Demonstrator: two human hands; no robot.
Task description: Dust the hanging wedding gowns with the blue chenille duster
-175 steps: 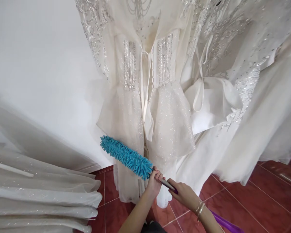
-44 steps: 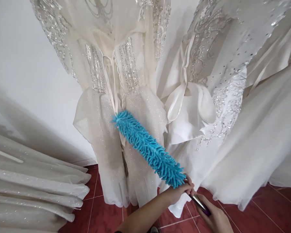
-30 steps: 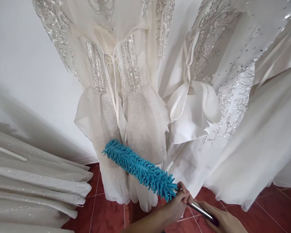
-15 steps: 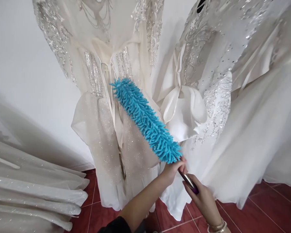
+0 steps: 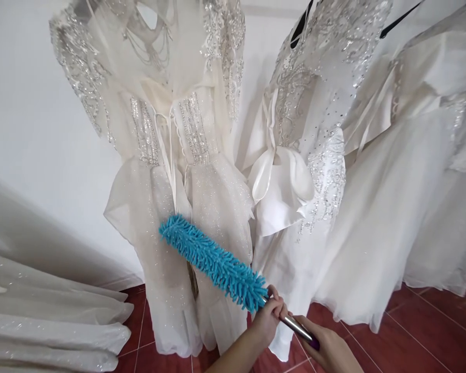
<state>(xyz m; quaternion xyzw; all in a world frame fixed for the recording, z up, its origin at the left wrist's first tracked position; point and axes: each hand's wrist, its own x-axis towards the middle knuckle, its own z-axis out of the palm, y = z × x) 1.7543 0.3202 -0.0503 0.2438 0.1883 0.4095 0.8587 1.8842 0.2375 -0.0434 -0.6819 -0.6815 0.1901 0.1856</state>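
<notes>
A blue duster (image 5: 213, 263) with a shaggy microfibre head slants up to the left across the skirt of a white sequinned dress (image 5: 217, 202). I cannot tell whether its head touches the fabric. My left hand (image 5: 268, 320) is closed round the metal handle just below the blue head. Lower down, my right hand (image 5: 328, 346) grips the handle near its purple end. The dress has beaded sleeves, an open back and hanging ribbon ties.
Right of it hangs a second white dress (image 5: 281, 217) with a satin bow, then further white gowns (image 5: 380, 207). A glittery white skirt (image 5: 54, 321) spreads at lower left. Behind is a white wall (image 5: 19, 103); the floor has red tiles (image 5: 415, 336).
The duster and both hands have moved down, with its head now lower on the skirt and lying flatter. My view has tilted upward, showing more of the dresses' tops.
</notes>
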